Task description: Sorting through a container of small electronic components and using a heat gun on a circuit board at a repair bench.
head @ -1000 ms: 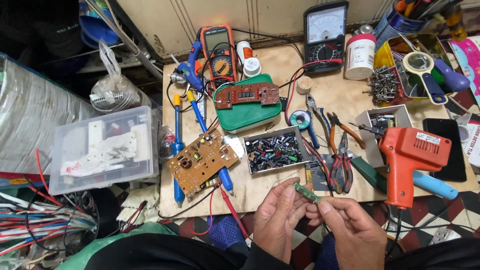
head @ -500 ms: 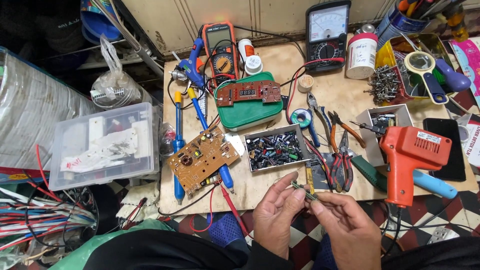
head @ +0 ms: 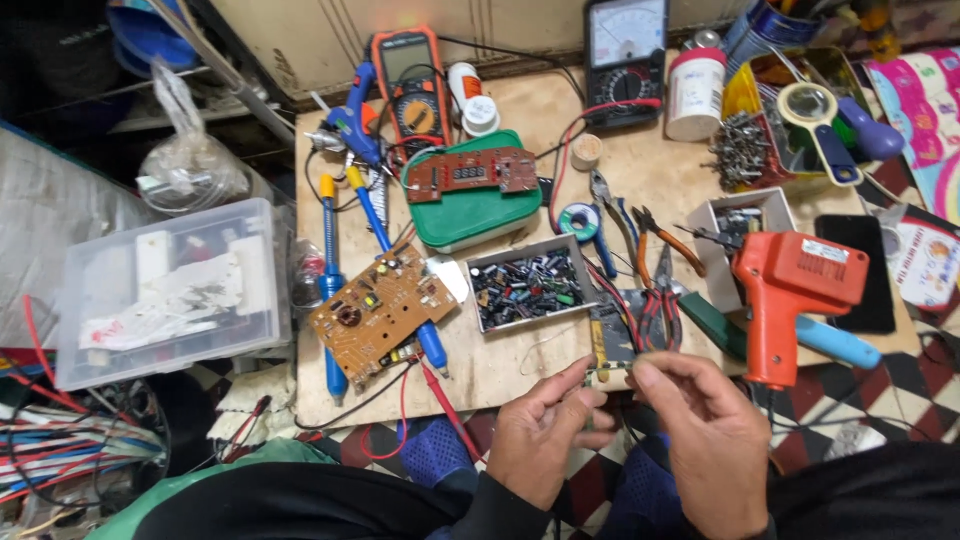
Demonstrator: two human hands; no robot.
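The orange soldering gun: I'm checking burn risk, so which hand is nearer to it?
Right. The right hand sits just below and left of the orange soldering gun, near its grip. The left hand lies farther left, beyond the right hand.

Two hands — the left hand and the right hand — meet at the bench's near edge. Two meters stand at the back: one orange-cased digital meter and one black needle meter. Two circuit boards: one brown board, one red board on a single green box. One orange soldering gun. One tray of small capacitors — too many to count. One clear lidded tub. One magnifying glass.
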